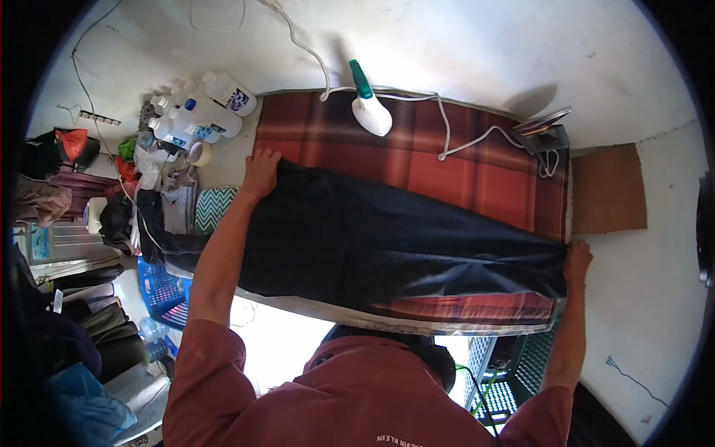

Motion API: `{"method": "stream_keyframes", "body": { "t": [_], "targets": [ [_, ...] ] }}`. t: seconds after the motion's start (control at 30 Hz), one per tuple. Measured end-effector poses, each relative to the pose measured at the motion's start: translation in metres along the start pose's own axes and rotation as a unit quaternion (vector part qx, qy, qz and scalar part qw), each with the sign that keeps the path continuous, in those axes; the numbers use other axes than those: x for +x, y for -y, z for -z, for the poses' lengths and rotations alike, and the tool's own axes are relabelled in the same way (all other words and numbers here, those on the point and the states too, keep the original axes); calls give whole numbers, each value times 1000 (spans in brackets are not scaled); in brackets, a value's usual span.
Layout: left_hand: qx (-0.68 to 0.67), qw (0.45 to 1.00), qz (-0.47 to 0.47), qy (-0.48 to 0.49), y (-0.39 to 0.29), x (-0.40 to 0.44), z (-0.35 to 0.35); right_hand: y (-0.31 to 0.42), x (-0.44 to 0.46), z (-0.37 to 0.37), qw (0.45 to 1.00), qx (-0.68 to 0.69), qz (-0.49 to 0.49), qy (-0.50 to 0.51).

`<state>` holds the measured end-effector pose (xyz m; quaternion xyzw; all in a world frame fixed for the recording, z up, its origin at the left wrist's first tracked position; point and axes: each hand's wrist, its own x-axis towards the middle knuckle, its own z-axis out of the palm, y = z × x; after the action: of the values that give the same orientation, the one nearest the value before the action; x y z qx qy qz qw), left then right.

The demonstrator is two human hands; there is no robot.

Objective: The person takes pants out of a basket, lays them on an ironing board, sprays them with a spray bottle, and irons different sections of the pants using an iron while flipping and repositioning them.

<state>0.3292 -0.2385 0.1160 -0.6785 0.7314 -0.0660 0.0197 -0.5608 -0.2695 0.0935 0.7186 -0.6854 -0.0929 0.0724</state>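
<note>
Dark trousers (pixel 335 231) lie stretched lengthwise across a red plaid cloth (pixel 477 179), the wide end at the left and the narrow leg end at the right. My left hand (pixel 261 173) has its fingers closed on the upper corner of the wide end. At the far right, my right hand (pixel 578 262) grips the edge of the narrow end, its fingertips partly hidden. Light creases run along the lower part of the leg. Beyond the trousers, a white spray bottle (pixel 371 115) with a green top lies near the wall.
Several white plastic bottles (pixel 205 119) stand at the back left. A white cable (pixel 443 127) runs along the back to a dark stand (pixel 542 138) at the right. Left of the table is a blue crate (pixel 160 290); a green basket (pixel 532 365) stands below at the right.
</note>
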Motion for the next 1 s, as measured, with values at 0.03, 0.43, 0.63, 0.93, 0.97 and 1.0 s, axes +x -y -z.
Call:
{"method": "stream_keyframes", "body": {
  "t": [0.03,0.43,0.63,0.93,0.97,1.0],
  "targets": [
    [38,999,23,-12,-6,-1,-8,7,-3,-2,998,-41,-39,-35],
    [-209,727,626,-190,-175,-291,-10,10,-158,-61,873,370,-282,-142],
    [-283,674,641,-235,-158,-277,-15,-28,-135,-68,923,312,-211,-83],
    [-370,619,608,-331,-100,-204,46,-56,-120,-58,911,384,-145,-44],
    [-429,609,576,-336,-95,-199,45,-54,-119,-59,907,391,-144,-64],
    [-485,596,542,-339,-90,-200,37,-51,-117,-59,903,396,-141,-83]
  ]
}}
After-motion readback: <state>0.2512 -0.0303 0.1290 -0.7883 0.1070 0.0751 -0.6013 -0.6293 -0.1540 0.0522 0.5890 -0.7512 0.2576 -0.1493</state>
